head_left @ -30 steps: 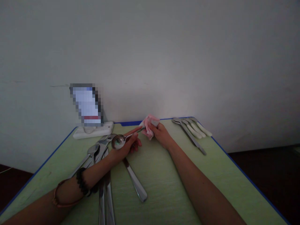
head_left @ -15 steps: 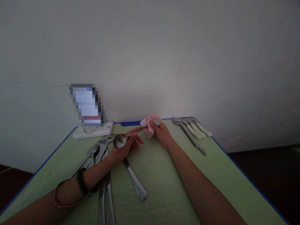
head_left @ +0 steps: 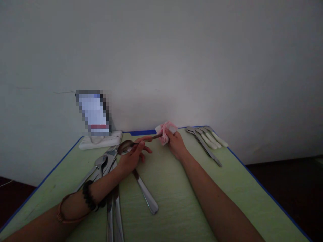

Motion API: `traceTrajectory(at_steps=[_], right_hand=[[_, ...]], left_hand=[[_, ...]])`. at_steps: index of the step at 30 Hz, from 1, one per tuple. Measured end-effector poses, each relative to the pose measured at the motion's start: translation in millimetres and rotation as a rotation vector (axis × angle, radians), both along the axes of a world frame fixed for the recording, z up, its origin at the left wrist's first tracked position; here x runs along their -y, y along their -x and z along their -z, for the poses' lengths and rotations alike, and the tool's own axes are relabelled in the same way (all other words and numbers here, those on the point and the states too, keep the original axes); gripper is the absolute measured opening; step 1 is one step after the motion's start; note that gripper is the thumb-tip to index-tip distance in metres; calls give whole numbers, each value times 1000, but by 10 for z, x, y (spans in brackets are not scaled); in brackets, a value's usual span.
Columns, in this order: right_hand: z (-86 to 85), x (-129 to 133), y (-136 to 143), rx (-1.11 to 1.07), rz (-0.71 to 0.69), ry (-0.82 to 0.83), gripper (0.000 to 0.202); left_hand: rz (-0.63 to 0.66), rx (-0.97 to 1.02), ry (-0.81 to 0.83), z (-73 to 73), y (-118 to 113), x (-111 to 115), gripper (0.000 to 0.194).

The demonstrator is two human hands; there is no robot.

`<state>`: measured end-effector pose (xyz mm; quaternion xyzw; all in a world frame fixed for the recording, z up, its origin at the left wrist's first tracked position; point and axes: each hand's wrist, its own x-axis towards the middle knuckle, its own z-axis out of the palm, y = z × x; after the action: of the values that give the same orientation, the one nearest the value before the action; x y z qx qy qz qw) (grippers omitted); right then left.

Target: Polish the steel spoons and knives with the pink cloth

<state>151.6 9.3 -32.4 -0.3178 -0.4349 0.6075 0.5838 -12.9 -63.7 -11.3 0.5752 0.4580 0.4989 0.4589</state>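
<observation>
Between my hands a metal spoon (head_left: 125,147) is held above the table, its bowl toward the left and its handle pointing right. My left hand (head_left: 135,154) grips the spoon close to the bowl, thumb on top. My right hand (head_left: 175,143) is closed around a crumpled pink and white cloth (head_left: 165,132), which wraps the handle's far end and hides it. Beneath my left forearm lies a loose pile of metal cutlery (head_left: 101,163), partly covered by the arm. One metal handle (head_left: 147,196) sticks out of it toward me.
At the right back, long-handled spoons (head_left: 205,146) lie beside several pieces with cream handles (head_left: 211,139). A blurred-out phone (head_left: 93,112) leans on a white stand (head_left: 101,140) at the back left. The green table (head_left: 176,208) has a blue edge and meets a wall.
The spoon has moved slightly left, and its bowl has turned. My right hand and the cloth have slid a little to the right, toward the handle's end.
</observation>
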Motion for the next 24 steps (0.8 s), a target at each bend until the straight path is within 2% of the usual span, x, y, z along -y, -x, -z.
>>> traceTrajectory(at_steps=[4,8,12,20,24], right_hand=[[-82,37,17,-103,-72,70,15],[-115,37,36,-196,-34,194,16],[-109,7,33,-287,-43,268,15],[-126,19,-12,-268,-73,275,10],[-130,33,-28,-248,-137,258,13]], left_hand=[[-18,86,-2,-27,-16,13,50],[12,102,-6,-42,-21,12,44],[18,52,-6,-32,-9,12,43],[61,-126,95,-63,-21,81,39],[149,-207,116,-15,-12,81,39]])
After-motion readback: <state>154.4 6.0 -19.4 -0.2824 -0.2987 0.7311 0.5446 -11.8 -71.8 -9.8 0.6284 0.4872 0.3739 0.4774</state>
